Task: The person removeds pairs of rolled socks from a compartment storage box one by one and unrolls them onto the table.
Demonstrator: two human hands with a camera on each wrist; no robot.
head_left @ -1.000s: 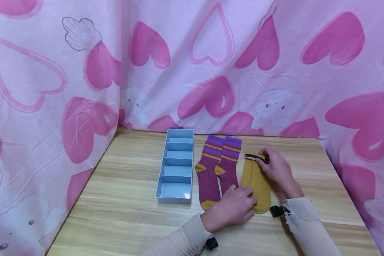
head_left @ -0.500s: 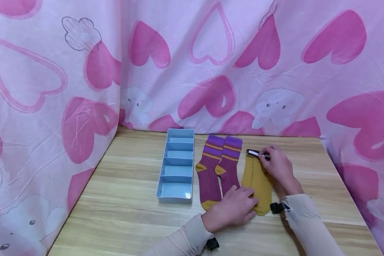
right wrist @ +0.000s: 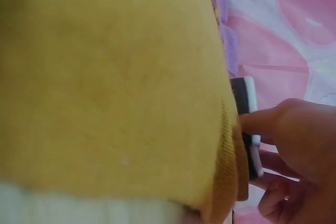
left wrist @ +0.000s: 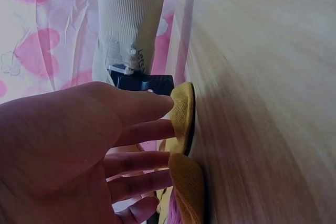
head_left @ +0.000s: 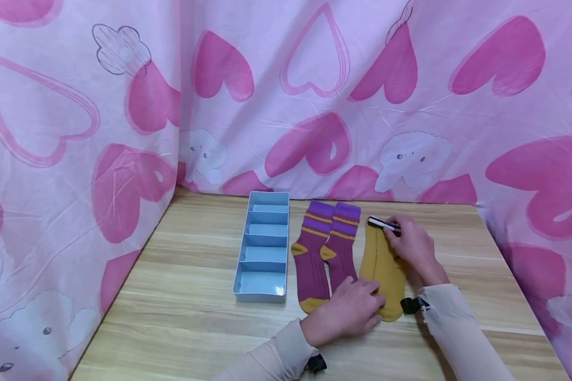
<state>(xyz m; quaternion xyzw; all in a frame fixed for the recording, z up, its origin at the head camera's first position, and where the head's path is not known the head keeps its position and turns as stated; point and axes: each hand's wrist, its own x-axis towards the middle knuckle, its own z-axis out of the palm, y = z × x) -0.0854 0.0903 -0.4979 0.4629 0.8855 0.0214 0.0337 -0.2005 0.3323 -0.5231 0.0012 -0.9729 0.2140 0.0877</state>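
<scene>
A pair of mustard-yellow socks (head_left: 381, 259) lies flat, cuffs away from me, with a black-and-white striped band (head_left: 376, 221) at the top. My right hand (head_left: 416, 244) pinches that cuff from the right; the right wrist view shows thumb (right wrist: 262, 120) and fingers on the raised band. At the toe end my left hand (head_left: 348, 311) rests on the yellow socks, its nearly straight fingers touching the toe (left wrist: 182, 111) in the left wrist view. Left of them lies a pair of maroon socks (head_left: 312, 270) with purple cuffs and yellow heels, partly covered by my left hand.
A light-blue organizer box (head_left: 259, 298) with several compartments stands left of the maroon socks. The wooden table (head_left: 181, 296) carries everything. A pink heart-print curtain (head_left: 248, 143) encloses the back and sides. Each wrist wears a small black device (head_left: 412, 305).
My right hand has drawn the yellow cuff slightly away from me and straightened it, so the striped band now stands up more. My left hand has barely moved.
</scene>
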